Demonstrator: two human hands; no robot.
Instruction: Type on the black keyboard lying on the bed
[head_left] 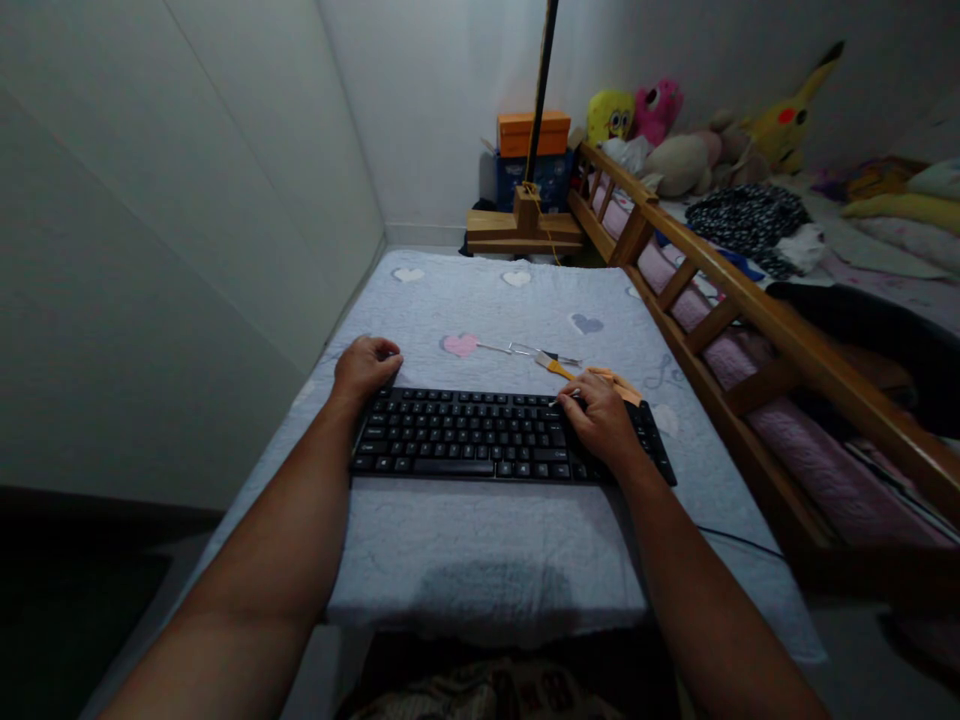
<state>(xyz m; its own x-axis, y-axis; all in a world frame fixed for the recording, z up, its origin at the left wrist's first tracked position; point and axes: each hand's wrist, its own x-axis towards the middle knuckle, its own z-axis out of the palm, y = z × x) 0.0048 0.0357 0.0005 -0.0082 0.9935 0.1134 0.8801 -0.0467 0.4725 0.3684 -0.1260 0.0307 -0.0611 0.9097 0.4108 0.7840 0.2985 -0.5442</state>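
Note:
A black keyboard (461,425) lies across the cloth-covered table (480,540). My left hand (366,366) rests at its upper left corner, fingers curled, and what they hold, if anything, is hidden. Over the right part of the keys, my right hand (596,410) pinches a thin white stick (556,402), its tip near the top row. Just behind that hand are a brush (556,366) with a yellow handle and an orange cloth (624,388). A thin wire tool (529,349) and a slim dark tool (564,358) lie beyond the keyboard.
A wooden bed rail (712,270) runs along the table's right side, with plush toys and bedding behind it. A wooden stand (525,230) and an orange box (532,133) are past the far edge. A cable (742,541) trails at the right.

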